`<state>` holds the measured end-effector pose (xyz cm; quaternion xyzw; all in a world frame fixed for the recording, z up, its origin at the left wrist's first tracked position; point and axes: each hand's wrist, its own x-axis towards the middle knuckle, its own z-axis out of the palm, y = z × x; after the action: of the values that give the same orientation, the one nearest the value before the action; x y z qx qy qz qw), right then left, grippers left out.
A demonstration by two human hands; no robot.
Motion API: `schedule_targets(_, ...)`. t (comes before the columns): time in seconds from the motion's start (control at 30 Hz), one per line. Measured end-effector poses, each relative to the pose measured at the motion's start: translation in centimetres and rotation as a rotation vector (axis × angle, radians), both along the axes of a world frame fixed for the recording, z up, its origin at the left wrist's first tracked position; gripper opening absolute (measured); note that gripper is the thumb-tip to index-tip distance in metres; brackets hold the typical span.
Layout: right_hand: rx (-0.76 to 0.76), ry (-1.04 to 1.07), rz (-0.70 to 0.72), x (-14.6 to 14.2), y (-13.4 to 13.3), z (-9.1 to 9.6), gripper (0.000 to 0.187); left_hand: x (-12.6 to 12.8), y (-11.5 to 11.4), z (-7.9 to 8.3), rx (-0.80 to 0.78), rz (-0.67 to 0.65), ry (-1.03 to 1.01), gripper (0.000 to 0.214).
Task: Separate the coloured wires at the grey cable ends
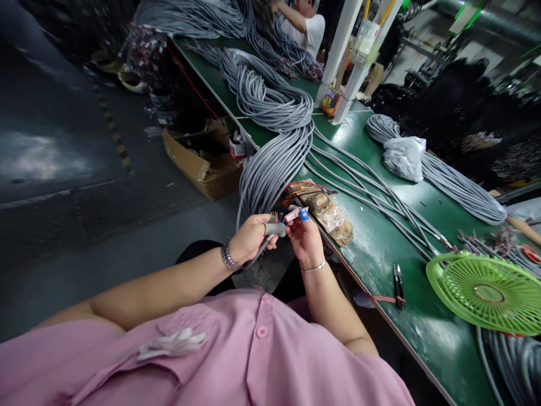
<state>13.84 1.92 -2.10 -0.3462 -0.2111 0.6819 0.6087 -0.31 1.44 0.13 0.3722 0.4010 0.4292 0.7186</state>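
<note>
My left hand (255,234) is closed around the end of a grey cable (262,246), which trails down below the wrist. Thin coloured wires (277,217) fan out above its fingers. A grey wrap (274,229) sits at the left thumb, partly covering the view of the grip. Beside it, my right hand (307,239) has its fingertips pinched at a small pinkish-white strip (292,215) near the wires. A blue cover (304,213) shows on one right fingertip. Exactly how the strip and wires meet is too small to tell.
A green-topped table (359,237) carries coiled grey cables (274,163), a wooden block (327,211), snips (398,286) and a green fan (486,293). An open cardboard box (203,163) stands on the floor at left. Another person (310,28) works across the table.
</note>
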Motion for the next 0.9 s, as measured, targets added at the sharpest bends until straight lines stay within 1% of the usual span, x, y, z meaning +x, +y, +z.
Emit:
schedule_targets(0.1,-0.044,0.015,0.001,-0.1,-0.1,-0.1,0.032,-0.2,-0.3,-0.4,0.005,0.039,-0.026,0.017)
schedule_targets(0.2,-0.087,0.013,0.012,0.0,-0.2,0.0,0.042,-0.6,-0.7,-0.8,0.034,0.070,-0.031,0.014)
schedule_targets(0.27,-0.093,0.001,0.021,0.1,-0.1,0.1,0.044,-0.7,-1.1,-0.9,0.056,0.090,-0.031,0.014)
schedule_targets(0.43,0.018,-0.082,-0.012,0.0,0.0,-0.1,0.028,-0.7,-1.2,-0.3,0.068,0.154,-0.060,0.014)
schedule_targets(0.5,0.052,-0.131,-0.061,-0.3,-0.1,-0.5,0.031,-0.5,-1.1,0.0,0.061,0.170,-0.071,0.013)
schedule_targets(0.63,0.112,-0.279,-0.178,-0.5,-0.2,-1.5,0.043,0.0,-1.0,0.3,-0.006,0.173,-0.094,0.015)
schedule_targets(0.7,0.127,-0.240,-0.146,-0.6,-0.1,-1.6,0.044,0.2,-1.0,0.3,-0.032,0.170,-0.101,0.018)
schedule_targets(0.83,0.087,-0.020,0.012,-0.6,0.5,-1.2,0.041,0.5,-0.9,-0.1,-0.035,0.168,-0.102,0.018)
schedule_targets(0.9,0.046,0.036,0.003,-0.6,0.8,-0.9,0.037,0.5,-0.8,-0.3,-0.033,0.171,-0.090,0.017)
